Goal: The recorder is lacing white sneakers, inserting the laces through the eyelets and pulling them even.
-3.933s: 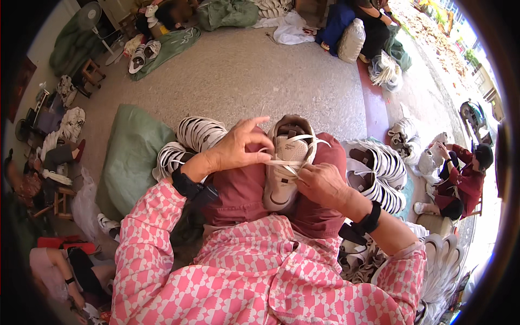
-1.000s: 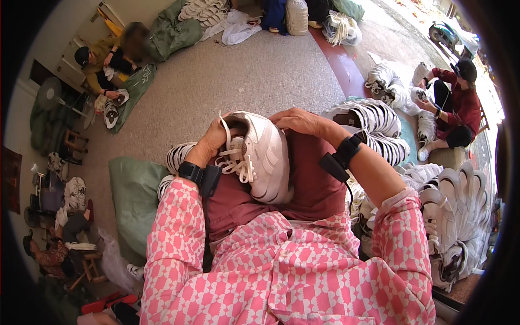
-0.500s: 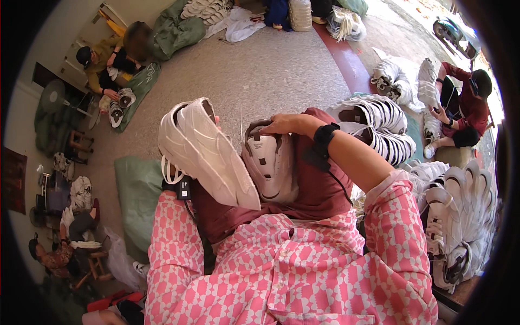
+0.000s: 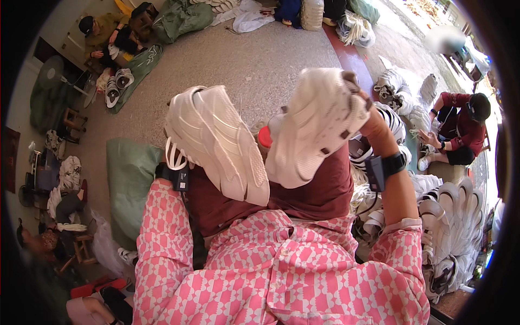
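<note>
Though aslant, shoe (image 4: pixel 317 130) in right grip (image 4: pixel 375 122)

From here, the single view looks from the left of two cameras on the seated person's head, tipped down and forward. It sits close above the patterned shirt (image 4: pixel 233 265) and the raised shoes (image 4: pixel 216 146); its fisheye reaches across the floor (image 4: pixel 244 59), bending a fan (image 4: pixel 50 73) toward the left rim.

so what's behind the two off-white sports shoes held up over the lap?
Partly visible: maroon fabric trousers and a small rounded red object between the left shoe and right shoe. The object's full shape is hidden, as is the left hand.
</note>
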### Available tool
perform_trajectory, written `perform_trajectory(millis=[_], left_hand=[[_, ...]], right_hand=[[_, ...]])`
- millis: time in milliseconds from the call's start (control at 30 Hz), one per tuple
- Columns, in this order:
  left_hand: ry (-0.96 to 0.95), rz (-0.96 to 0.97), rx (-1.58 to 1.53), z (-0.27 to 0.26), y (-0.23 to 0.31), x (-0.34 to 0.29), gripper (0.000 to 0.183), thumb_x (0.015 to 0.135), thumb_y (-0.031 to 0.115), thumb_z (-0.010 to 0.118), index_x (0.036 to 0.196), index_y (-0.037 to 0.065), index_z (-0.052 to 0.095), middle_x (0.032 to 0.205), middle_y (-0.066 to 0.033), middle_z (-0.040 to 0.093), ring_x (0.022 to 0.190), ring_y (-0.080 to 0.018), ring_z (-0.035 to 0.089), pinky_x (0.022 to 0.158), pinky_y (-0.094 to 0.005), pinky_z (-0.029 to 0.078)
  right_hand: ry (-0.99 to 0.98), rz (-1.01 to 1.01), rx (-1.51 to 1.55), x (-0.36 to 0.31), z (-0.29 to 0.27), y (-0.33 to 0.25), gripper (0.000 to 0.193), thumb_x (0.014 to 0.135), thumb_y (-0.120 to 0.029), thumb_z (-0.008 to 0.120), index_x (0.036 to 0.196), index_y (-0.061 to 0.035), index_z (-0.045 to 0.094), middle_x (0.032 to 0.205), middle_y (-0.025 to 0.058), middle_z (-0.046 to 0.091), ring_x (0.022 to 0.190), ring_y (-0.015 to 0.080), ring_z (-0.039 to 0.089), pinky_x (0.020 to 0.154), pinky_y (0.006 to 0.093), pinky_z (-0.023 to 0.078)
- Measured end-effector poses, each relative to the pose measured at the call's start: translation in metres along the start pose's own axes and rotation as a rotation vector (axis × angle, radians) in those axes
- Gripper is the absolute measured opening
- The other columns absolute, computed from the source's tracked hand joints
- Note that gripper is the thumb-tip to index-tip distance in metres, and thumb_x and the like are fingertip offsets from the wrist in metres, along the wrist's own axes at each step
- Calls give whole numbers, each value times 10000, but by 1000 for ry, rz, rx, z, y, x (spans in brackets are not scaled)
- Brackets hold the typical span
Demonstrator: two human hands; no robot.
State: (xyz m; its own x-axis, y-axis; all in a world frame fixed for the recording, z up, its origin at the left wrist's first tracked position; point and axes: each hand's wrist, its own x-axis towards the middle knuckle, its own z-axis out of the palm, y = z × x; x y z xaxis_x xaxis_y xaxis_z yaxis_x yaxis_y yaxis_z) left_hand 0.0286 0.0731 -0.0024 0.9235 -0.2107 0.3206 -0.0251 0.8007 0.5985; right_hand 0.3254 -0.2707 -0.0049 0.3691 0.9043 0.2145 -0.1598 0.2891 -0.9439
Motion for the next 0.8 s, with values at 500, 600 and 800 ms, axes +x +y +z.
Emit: perform_trajectory(millis=[500,600,800], left_hand=[[655,-434,642,-23,-73,81,414,903,377,604,1192,83,630,1071,-86,665,903,-188,620,777,-370,514],[654,-677,796,-9,-62,80,429,939,398,567,1218,74,602,1113,-78,648,936,-173,610,819,-351,505],[796,-371,690,-3,-18,38,341,999,338,505,1203,76,584,1132,-66,644,983,-143,615,870,-302,496]], right_hand=[[-204,51,-66,44,86,-34,441,901,-156,657,1298,-9,534,1183,39,600,1055,89,555,895,239,469],[-136,191,-111,65,87,7,475,883,-125,679,1308,10,515,1204,51,606,1070,101,563,915,251,469],[48,324,-253,90,95,12,393,869,-137,702,1213,10,583,1093,57,649,938,101,606,808,257,515]])
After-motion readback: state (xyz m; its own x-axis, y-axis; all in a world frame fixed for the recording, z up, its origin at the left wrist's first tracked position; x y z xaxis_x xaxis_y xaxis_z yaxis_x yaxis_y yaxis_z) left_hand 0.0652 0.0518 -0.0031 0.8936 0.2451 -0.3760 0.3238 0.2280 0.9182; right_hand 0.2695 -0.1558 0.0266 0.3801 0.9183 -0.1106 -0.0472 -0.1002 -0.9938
